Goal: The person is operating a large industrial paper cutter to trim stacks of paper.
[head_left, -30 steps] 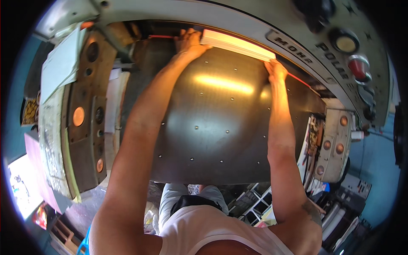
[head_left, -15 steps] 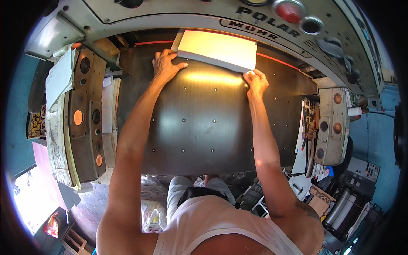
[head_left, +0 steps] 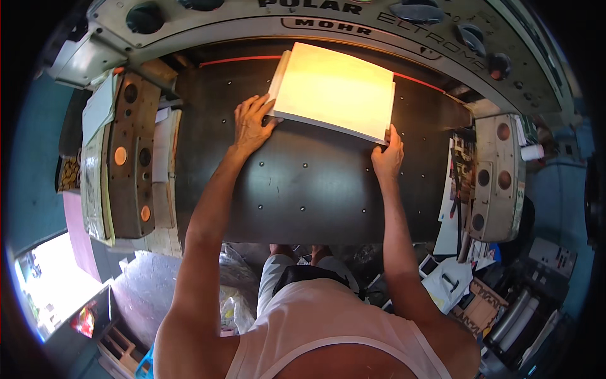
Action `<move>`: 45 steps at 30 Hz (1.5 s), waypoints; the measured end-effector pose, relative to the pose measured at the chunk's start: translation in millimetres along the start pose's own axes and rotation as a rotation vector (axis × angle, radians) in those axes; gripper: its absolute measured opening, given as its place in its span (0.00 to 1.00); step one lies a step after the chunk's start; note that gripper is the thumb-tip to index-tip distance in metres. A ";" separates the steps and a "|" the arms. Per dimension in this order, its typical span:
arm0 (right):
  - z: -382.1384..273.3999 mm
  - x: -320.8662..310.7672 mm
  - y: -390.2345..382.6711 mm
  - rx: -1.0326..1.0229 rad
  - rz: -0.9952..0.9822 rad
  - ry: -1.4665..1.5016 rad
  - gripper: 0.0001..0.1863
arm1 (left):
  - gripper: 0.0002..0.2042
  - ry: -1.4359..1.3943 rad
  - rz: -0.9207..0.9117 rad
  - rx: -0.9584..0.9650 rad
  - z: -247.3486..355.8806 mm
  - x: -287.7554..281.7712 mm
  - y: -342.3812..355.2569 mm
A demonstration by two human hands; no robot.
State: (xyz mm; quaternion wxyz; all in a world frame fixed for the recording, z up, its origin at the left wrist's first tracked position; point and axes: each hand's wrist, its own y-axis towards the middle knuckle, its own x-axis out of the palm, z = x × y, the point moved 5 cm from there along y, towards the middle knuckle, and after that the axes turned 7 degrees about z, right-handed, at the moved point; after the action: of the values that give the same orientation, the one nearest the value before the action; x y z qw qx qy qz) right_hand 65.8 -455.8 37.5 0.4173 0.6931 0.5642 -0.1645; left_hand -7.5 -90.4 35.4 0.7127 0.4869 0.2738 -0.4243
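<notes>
A thick stack of white paper (head_left: 334, 85), lit yellow from above, lies slightly askew on the dark metal bed (head_left: 303, 183) of a large machine. My left hand (head_left: 255, 123) grips its near left corner, fingers bent against the side and thumb at the front edge. My right hand (head_left: 390, 151) is closed on the near right corner. The stack's back edge lies near a red line (head_left: 418, 84) across the rear of the bed.
The machine's front beam (head_left: 208, 22) with dark knobs arches over the bed. Side blocks (head_left: 129, 183) (head_left: 495, 202) with round fittings and piled papers (head_left: 95, 120) flank it. A roll machine (head_left: 511, 316) stands at lower right, plastic bags (head_left: 233, 303) at lower left.
The paper stack has come out from under the front beam toward me, showing more of its top and turning slightly. Both my hands have drawn back with it.
</notes>
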 end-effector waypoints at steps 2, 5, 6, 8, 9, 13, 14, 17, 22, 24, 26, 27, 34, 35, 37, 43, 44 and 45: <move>-9.3 6.6 -3.5 0.073 -0.156 -0.002 0.32 | 0.25 -0.009 0.037 -0.017 -7.7 -4.3 -9.9; 2.9 5.4 5.9 0.069 -0.142 0.209 0.37 | 0.23 -0.018 0.062 -0.031 0.5 4.2 -6.4; -0.1 6.1 7.9 0.088 -0.142 0.263 0.38 | 0.23 -0.015 0.070 -0.014 0.3 7.0 -8.1; -2.9 7.2 6.8 0.102 -0.171 0.301 0.38 | 0.23 0.009 0.060 -0.033 -2.8 7.9 -11.1; -0.7 6.7 6.3 0.129 -0.174 0.324 0.39 | 0.23 0.014 0.066 -0.009 -1.8 7.6 -11.6; -1.9 12.9 3.4 -0.001 -0.190 0.321 0.40 | 0.26 -0.017 0.092 -0.028 -5.7 3.8 -13.4; 0.0 14.6 4.0 -0.014 -0.199 0.321 0.40 | 0.27 -0.051 0.111 -0.042 -6.0 2.7 -12.9; 2.5 22.9 3.9 -0.012 -0.223 0.362 0.41 | 0.29 -0.111 0.122 -0.102 -10.3 -0.7 -10.5; 5.6 26.3 8.5 0.105 -0.278 0.403 0.41 | 0.28 -0.106 0.049 -0.183 -8.2 0.9 -13.8; 1.5 26.8 4.9 0.020 -0.260 0.322 0.40 | 0.29 0.015 0.048 -0.163 -7.1 -0.3 -17.6; 3.6 26.0 10.2 0.026 -0.235 0.328 0.38 | 0.28 0.068 0.061 -0.118 0.5 5.2 -11.8; 2.4 28.3 13.7 0.027 -0.228 0.314 0.37 | 0.28 0.134 0.072 -0.075 -0.6 7.4 -11.0; -7.7 72.5 57.1 -0.014 -0.252 0.371 0.30 | 0.25 0.144 0.038 -0.033 -41.0 11.0 14.1; -7.5 76.9 64.3 -0.007 -0.237 0.369 0.30 | 0.25 0.134 0.043 -0.010 -42.6 11.9 20.2; -16.2 88.3 73.6 0.006 -0.206 0.374 0.30 | 0.24 0.143 0.064 -0.032 -52.9 11.6 27.2; -46.9 124.1 106.0 -0.034 -0.212 0.331 0.29 | 0.29 0.210 0.014 -0.087 -94.1 14.3 52.6; -52.9 130.6 110.3 -0.022 -0.226 0.342 0.29 | 0.29 0.211 0.015 -0.076 -100.0 16.4 58.4; -54.4 137.2 115.8 -0.013 -0.239 0.351 0.29 | 0.28 0.219 0.011 -0.089 -105.5 18.4 64.7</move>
State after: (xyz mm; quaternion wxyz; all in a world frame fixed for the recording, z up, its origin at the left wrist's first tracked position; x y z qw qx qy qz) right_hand 201.4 -327.5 19.6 0.2945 0.6365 0.7077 -0.0860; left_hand 60.3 11.9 10.9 0.7017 0.4998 0.3659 -0.3522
